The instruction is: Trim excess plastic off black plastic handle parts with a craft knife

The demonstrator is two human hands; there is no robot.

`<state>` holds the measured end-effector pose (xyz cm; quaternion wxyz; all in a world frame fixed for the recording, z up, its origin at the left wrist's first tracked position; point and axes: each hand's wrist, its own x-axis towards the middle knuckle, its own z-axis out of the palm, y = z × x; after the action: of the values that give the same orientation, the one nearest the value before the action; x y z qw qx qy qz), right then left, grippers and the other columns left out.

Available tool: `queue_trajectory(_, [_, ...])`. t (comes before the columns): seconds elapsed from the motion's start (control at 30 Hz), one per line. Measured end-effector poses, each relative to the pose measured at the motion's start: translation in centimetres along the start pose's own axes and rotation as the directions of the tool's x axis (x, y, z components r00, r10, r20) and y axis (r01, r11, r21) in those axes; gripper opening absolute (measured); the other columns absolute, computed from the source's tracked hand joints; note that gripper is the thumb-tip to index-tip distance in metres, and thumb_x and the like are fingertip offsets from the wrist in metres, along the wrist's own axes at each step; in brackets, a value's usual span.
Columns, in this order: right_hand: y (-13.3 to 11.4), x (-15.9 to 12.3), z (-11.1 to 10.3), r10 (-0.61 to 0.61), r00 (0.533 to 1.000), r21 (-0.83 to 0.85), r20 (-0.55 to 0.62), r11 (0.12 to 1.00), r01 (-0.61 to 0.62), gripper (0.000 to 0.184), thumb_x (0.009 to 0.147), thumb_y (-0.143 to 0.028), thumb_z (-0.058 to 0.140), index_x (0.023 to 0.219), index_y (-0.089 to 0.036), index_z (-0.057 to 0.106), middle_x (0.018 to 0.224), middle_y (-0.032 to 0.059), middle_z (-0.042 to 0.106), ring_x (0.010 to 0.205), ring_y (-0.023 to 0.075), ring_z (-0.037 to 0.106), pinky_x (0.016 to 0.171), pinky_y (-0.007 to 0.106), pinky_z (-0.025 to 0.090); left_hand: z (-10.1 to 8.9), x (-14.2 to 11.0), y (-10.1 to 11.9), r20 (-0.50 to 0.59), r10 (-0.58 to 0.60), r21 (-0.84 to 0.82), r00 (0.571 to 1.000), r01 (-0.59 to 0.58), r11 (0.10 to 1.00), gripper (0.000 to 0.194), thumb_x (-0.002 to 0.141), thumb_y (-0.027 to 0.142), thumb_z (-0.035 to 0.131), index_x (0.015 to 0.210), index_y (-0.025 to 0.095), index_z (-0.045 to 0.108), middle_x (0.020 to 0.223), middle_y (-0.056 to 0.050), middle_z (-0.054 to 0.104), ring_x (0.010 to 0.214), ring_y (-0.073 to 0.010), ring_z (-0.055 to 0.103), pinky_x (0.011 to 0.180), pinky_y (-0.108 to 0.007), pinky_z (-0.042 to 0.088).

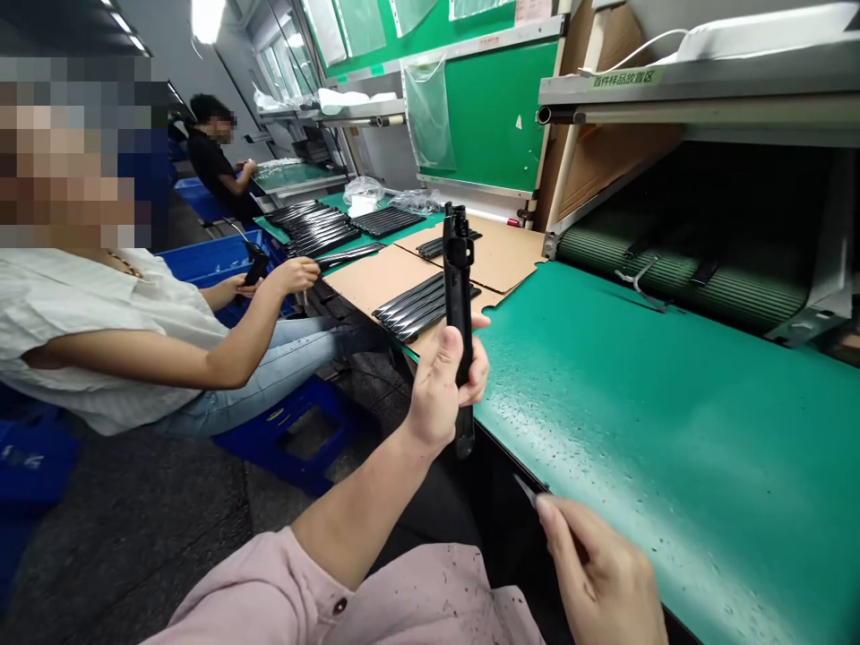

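My left hand point(440, 385) is closed around a long black plastic part point(459, 296), held nearly upright over the table's front edge. A small rectangular opening shows near the part's upper end. Lower right, my right hand point(601, 560) pinches a small pointed blade point(524, 490), its tip aimed up and left. The blade and the plastic part are apart. Behind my left hand, several similar black parts point(413, 305) lie side by side on a cardboard sheet point(363, 282). The blade's handle is hidden in my right fingers.
Small dark shavings are scattered on the green tabletop point(672, 403). A conveyor belt point(685, 269) runs under a shelf point(705, 85) at right. A seated co-worker point(134, 331) on the left handles black parts. More black strips point(313, 228) lie farther back. A blue stool point(296, 430) stands at left.
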<state>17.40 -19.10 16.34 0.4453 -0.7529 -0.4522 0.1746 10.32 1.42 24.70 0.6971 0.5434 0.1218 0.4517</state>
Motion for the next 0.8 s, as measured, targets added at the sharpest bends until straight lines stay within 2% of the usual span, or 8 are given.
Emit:
queue_trajectory(0.03, [-1.3,1.4,-0.6,-0.109,0.994,-0.07,0.013,0.992,0.11,0.036,0.101,-0.048,0.044,0.09,-0.026,0.07,0.07,0.0005,0.062,0.053,0.0148,0.054,0.052,0.027,0.034,0.3,-0.4,0.0,0.02,0.007,0.018,1.0,-0.007,1.0,0.039,0.099,0.05,0.039,0.115,0.019,0.055,0.063,0.005,0.042,0.041,-0.0044,0.029,0.038,-0.018,0.023])
queue_trajectory(0.07, [-2.4,2.5,-1.0,-0.161,0.987,-0.157,0.016,0.974,0.161,0.038,0.102,-0.047,0.041,0.085,-0.026,0.068,0.066,-0.0008,0.06,0.051,0.0144,0.052,0.051,0.028,0.03,0.5,-0.9,0.1,0.04,0.016,0.044,0.999,-0.018,0.999,0.038,0.099,0.05,0.039,0.115,0.019,0.055,0.063,0.005,0.043,0.042,-0.0048,0.03,0.039,-0.018,0.024])
queue_trajectory(0.17, [-4.7,4.7,-1.0,-0.209,0.976,-0.401,0.054,0.891,0.213,0.047,0.103,-0.045,0.038,0.065,-0.024,0.053,0.056,-0.0026,0.052,0.048,0.0154,0.047,0.05,0.03,0.021,0.7,-2.0,0.5,0.103,0.067,0.122,0.992,-0.08,0.989,0.037,0.1,0.048,0.039,0.117,0.02,0.056,0.066,0.003,0.043,0.047,-0.0059,0.032,0.042,-0.02,0.026])
queue_trajectory(0.27, [-5.5,5.4,-0.5,-0.237,0.965,-0.515,0.116,0.816,0.262,0.046,0.102,-0.043,0.041,0.061,-0.024,0.047,0.055,-0.0032,0.052,0.047,0.0166,0.046,0.05,0.031,0.016,0.6,-2.7,0.7,0.161,0.134,0.168,0.978,-0.161,0.973,0.037,0.1,0.047,0.038,0.118,0.019,0.056,0.067,0.003,0.044,0.049,-0.0065,0.033,0.043,-0.02,0.025])
queue_trajectory(0.6, [-6.4,6.3,-0.4,-0.286,0.931,-0.617,0.228,0.697,0.365,0.04,0.097,-0.036,0.054,0.058,-0.025,0.049,0.053,-0.0019,0.057,0.045,0.0209,0.055,0.05,0.032,0.01,0.0,-3.2,0.1,0.217,0.182,0.248,0.959,-0.235,0.94,0.039,0.099,0.049,0.04,0.119,0.019,0.056,0.067,0.002,0.045,0.051,-0.0073,0.038,0.047,-0.021,0.032])
queue_trajectory(0.7, [-6.4,6.1,-0.2,-0.27,0.93,-0.61,0.249,0.702,0.367,0.041,0.096,-0.036,0.054,0.057,-0.025,0.049,0.051,-0.0016,0.057,0.044,0.0213,0.055,0.05,0.033,0.009,-0.1,-3.5,-0.1,0.226,0.175,0.261,0.958,-0.233,0.937,0.04,0.099,0.049,0.04,0.121,0.019,0.055,0.067,0.003,0.044,0.051,-0.0069,0.037,0.047,-0.021,0.03])
queue_trajectory(0.8, [-6.4,6.1,-0.2,-0.214,0.944,-0.566,0.25,0.759,0.322,0.043,0.096,-0.038,0.055,0.056,-0.025,0.049,0.051,-0.002,0.057,0.045,0.0204,0.054,0.05,0.033,0.011,0.1,-3.5,-0.1,0.227,0.175,0.245,0.958,-0.23,0.942,0.039,0.099,0.049,0.041,0.12,0.019,0.055,0.067,0.003,0.044,0.051,-0.007,0.036,0.047,-0.021,0.029])
